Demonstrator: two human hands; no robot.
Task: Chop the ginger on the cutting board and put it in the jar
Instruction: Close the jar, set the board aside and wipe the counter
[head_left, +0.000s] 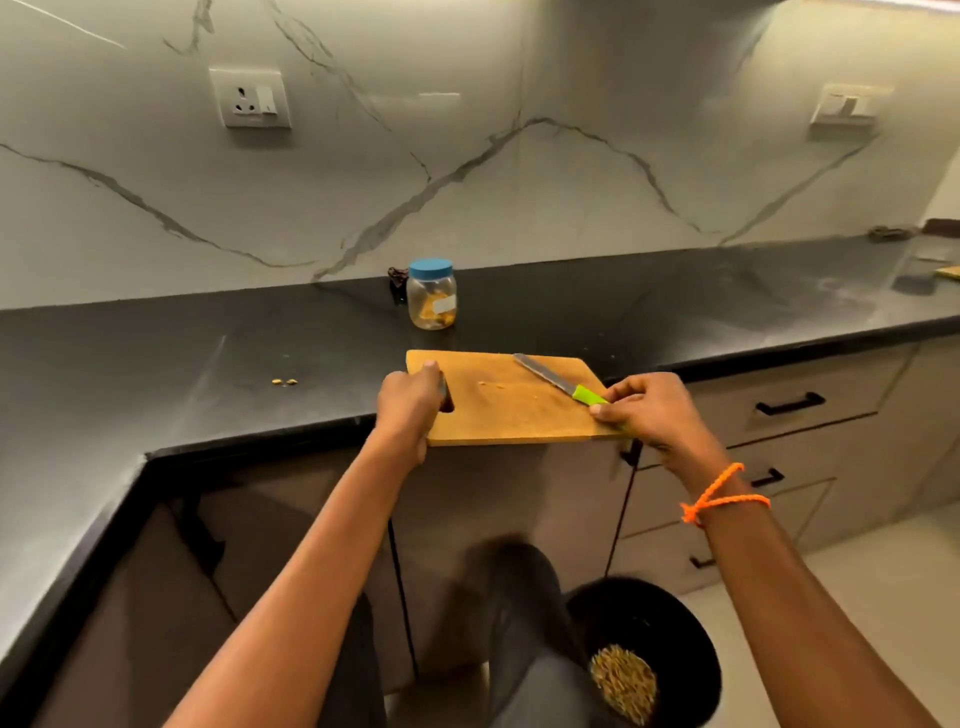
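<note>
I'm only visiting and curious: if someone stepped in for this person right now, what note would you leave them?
Left hand grips the cutting board by its handle hole. Right hand holds the board's right edge and the green knife handle; the knife lies across the board. The board overhangs the counter edge. The jar stands behind, lid on, ginger pieces inside. Chopping looks done. Left: a few crumbs on the board and two bits on the counter.

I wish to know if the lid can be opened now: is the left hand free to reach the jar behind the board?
Probably not yet: the left hand grips the cutting board by its handle hole. The path to the jar looks clear once it lets go.
</note>
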